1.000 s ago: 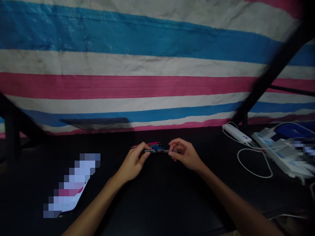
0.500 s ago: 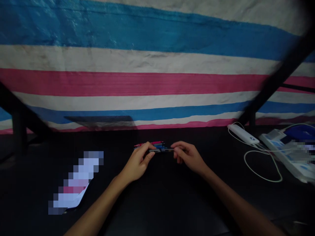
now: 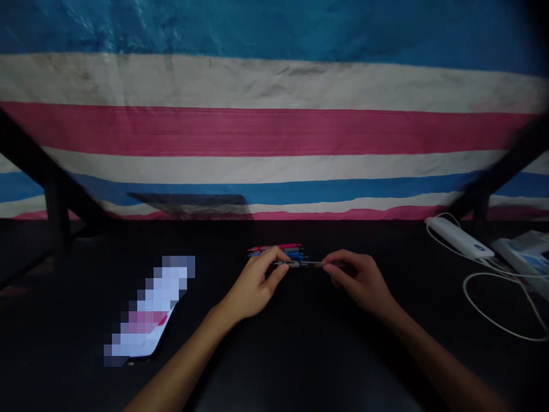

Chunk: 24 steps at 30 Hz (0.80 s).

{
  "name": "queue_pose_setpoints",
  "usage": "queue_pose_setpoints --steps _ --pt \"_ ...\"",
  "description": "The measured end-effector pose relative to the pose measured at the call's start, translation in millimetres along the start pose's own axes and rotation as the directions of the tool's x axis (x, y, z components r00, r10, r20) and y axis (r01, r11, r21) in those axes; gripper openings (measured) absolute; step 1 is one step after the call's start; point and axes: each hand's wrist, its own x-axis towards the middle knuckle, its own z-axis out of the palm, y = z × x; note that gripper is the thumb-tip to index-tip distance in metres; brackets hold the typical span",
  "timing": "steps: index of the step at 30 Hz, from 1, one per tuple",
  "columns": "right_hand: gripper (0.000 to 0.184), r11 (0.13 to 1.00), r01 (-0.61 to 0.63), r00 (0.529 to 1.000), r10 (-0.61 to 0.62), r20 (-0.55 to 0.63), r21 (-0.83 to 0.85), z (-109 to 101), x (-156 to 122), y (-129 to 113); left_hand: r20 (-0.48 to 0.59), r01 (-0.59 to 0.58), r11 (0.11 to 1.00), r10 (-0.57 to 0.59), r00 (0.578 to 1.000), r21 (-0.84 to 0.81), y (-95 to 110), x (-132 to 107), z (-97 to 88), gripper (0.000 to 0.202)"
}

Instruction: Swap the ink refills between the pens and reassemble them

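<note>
Between my two hands, a slim pen [image 3: 295, 264] with a grey and dark barrel lies level, side to side, just above the black table. My left hand [image 3: 258, 284] pinches its left end between thumb and fingers. A thin rod-like stretch [image 3: 315, 263] runs from the barrel to my right hand [image 3: 359, 278], whose thumb and fingertips are closed on that end. Whether it is a separate refill I cannot tell. Just behind my left fingers lie several pens side by side, among them a red pen [image 3: 285, 246] and a blue pen [image 3: 300, 256], partly hidden.
A lit phone [image 3: 160, 337], mostly pixelated, lies to the left on the black table [image 3: 283, 366]. On the right are a white power bank [image 3: 461, 237], a looped white cable [image 3: 465, 297] and a power strip [image 3: 523, 266]. Striped sheeting [image 3: 274, 131] hangs behind.
The whole view has swung a little left, so everything sits farther right. The gap between my fingertips looks slightly wider; both hands keep their pinch.
</note>
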Motion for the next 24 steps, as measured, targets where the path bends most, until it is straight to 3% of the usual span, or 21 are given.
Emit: queue_pose_setpoints --steps 3,6,10,13,18,21,24 --pt "0.018 0.999 -0.007 0.994 0.011 -0.108 0.039 -1 -3 -2 0.073 0.009 1.000 -0.009 0.997 -0.003 3 1 -2.3 0.020" --pt "0.025 0.983 -0.057 0.989 0.080 -0.126 0.175 0 -5 -2 0.175 0.038 0.998 -0.029 0.984 -0.047 4 1 -4.9 0.035" --pt "0.024 0.971 -0.079 0.981 0.116 -0.155 0.226 1 -6 -1 0.349 0.220 0.958 -0.145 0.926 -0.185 3 0 -5.8 0.045" --pt "0.022 0.980 -0.070 0.979 0.103 -0.175 0.187 2 -7 -2 0.391 0.289 0.932 -0.188 0.901 -0.218 3 -1 -3.8 0.039" --pt "0.015 0.989 -0.063 0.970 0.093 -0.226 0.135 7 -8 -7 0.201 0.145 0.989 -0.140 0.970 -0.012 6 -2 3.5 0.029" --pt "0.018 0.980 -0.116 0.962 0.151 -0.228 0.162 10 -6 -9 0.037 -0.011 0.987 0.005 0.999 0.161 5 -3 10.4 0.021" --pt "0.027 0.954 -0.179 0.956 0.226 -0.187 0.239 12 -4 -9 -0.069 -0.152 0.932 0.184 0.980 0.329 0 -5 15.8 0.017"
